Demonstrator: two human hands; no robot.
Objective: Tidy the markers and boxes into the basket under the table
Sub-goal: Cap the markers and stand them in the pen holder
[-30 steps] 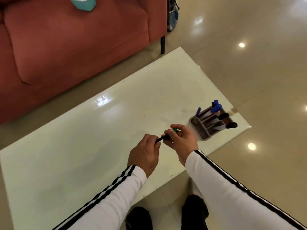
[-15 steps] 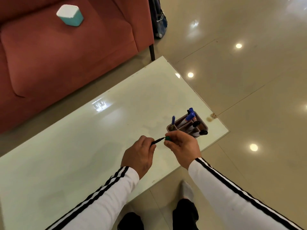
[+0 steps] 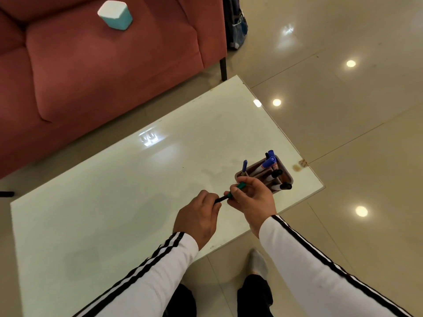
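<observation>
Seen from above, a person in white sleeves with black stripes works over a pale glass-topped table (image 3: 114,213). The left hand (image 3: 198,217) is curled closed around the dark end of a green marker (image 3: 231,192), while the right hand (image 3: 253,197) pinches the green end between thumb and fingertips, so the marker bridges the small gap between both hands. It looks as if the cap is being pressed on, though the joint itself is hidden by the fingers. Just beyond the right hand, touching or almost touching its knuckles, stands a brown marker holder (image 3: 287,177) near the table's corner, packed with blue-capped and black-capped markers (image 3: 270,162) leaning at angles. The basket under the table is not in view. To do this step well, the two ends should be kept in line and pushed straight together until the cap seats firmly; then the right hand, being nearest, can slot the marker into a free space in the holder without knocking the leaning ones. Far beyond the left hand, a teal and white box (image 3: 115,16) sits on a red sofa (image 3: 91,72).
</observation>
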